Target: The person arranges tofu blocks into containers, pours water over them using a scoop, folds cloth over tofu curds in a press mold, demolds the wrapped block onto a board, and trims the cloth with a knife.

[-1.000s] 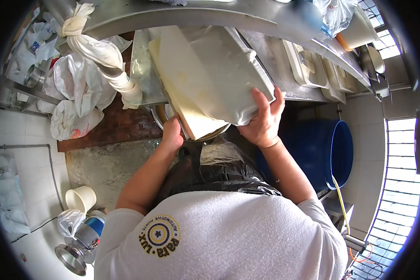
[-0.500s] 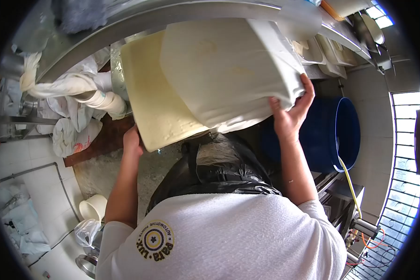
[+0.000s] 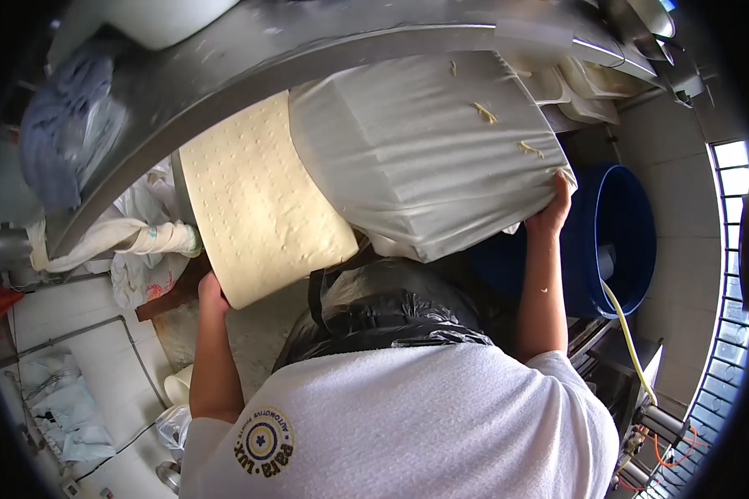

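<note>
A large pale yellow slab (image 3: 266, 204), its face dotted with small pits and looking like cheese, hangs tilted in front of my body. A greyish-white cloth (image 3: 424, 158) covers its right part, drawn into creases, with a few thin yellow shreds on it. My left hand (image 3: 213, 293) grips the slab's lower left corner; its fingers are mostly hidden behind the edge. At the right end, my right hand (image 3: 553, 209) is closed round the cloth-covered corner, fingertips just showing on top. What lies beneath the cloth there is hidden.
A steel counter edge (image 3: 308, 56) curves just beyond the slab. A blue barrel (image 3: 587, 241) with a yellow hose (image 3: 628, 333) stands to my right. White cloths (image 3: 146, 274) hang at left. Pale trays (image 3: 591, 83) sit at back right.
The slab has tipped and its left end has come down and left, with more of its pitted face in sight. My right hand has shifted right and lower. Yellow shreds now show on the cloth.
</note>
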`<state>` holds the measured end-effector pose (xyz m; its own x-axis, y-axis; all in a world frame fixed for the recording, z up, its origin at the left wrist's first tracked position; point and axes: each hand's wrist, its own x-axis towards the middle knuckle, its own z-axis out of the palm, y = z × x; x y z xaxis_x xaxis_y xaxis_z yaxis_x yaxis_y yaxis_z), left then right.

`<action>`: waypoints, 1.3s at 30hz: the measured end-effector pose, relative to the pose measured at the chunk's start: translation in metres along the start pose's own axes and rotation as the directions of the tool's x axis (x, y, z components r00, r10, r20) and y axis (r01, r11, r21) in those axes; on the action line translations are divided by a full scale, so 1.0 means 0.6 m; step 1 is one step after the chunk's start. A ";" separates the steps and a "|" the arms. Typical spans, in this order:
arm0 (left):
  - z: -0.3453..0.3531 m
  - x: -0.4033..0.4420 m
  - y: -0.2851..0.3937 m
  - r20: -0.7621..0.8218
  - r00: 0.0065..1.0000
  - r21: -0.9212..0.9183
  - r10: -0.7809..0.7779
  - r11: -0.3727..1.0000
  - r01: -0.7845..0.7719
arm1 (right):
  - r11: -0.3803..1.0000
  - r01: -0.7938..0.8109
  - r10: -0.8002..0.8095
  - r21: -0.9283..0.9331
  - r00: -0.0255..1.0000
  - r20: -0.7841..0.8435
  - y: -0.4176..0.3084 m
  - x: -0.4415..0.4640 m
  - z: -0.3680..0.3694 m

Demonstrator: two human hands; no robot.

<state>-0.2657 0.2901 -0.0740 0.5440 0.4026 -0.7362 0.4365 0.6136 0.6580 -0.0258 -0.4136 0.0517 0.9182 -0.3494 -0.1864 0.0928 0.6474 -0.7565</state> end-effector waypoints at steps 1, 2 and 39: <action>-0.014 0.014 -0.005 -0.022 1.000 -0.005 0.004 1.000 -0.004 | 1.000 -0.007 0.006 -0.008 1.000 -0.014 -0.006 0.013 -0.018; -0.018 0.022 -0.006 -0.045 0.999 -0.011 0.006 1.000 -0.007 | 1.000 -0.019 0.019 0.003 0.999 0.030 -0.009 0.028 -0.039; 0.908 -0.170 -0.151 0.816 0.517 0.536 -0.259 0.676 -0.506 | 0.925 0.350 -0.377 -0.149 0.787 -0.489 -0.089 -0.625 -0.085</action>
<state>0.0300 -0.1765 0.0275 0.7528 -0.5048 -0.4225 0.4035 -0.1533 0.9021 -0.3946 -0.3518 0.1297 0.4994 -0.8500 -0.1678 0.3499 0.3751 -0.8584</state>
